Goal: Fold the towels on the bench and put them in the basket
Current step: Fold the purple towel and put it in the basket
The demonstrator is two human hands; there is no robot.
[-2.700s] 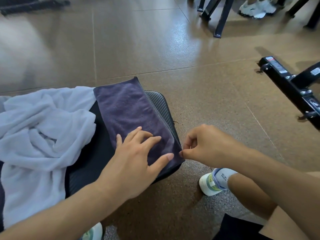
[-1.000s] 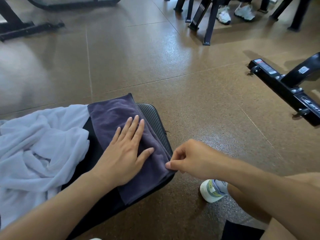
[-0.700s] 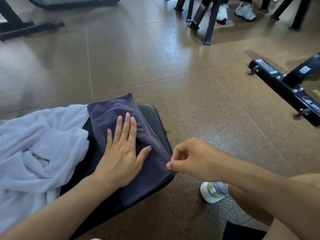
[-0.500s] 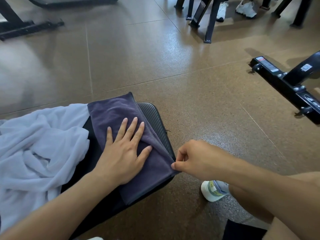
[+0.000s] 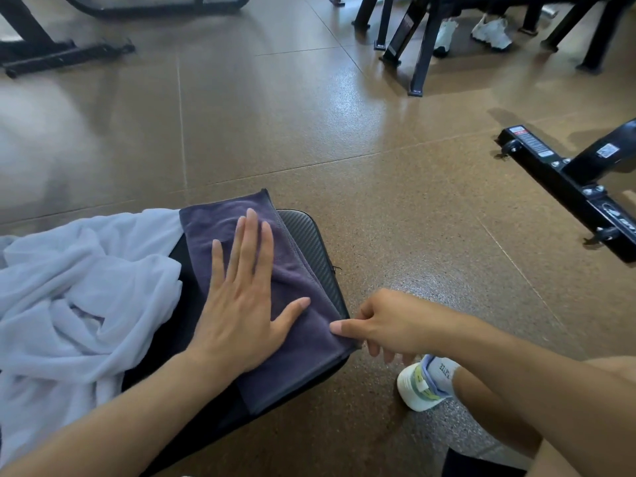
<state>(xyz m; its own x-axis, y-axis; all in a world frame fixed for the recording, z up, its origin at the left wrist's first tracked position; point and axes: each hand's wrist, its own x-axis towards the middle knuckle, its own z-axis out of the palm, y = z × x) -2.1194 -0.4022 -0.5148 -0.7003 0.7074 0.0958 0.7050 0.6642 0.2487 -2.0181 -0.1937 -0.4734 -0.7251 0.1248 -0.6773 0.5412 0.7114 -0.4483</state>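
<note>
Pulling the corner too hard could slide the folded purple towel off the end of the bench, where it lies beside a crumpled white towel. The left hand presses flat on it, fingers straight; the right hand pinches its near corner. No basket is visible.

Partly hidden and cropped things around a gym bench

The left hand covers the middle of the purple towel; the white towel runs off the left edge; bench mostly covered.
</note>
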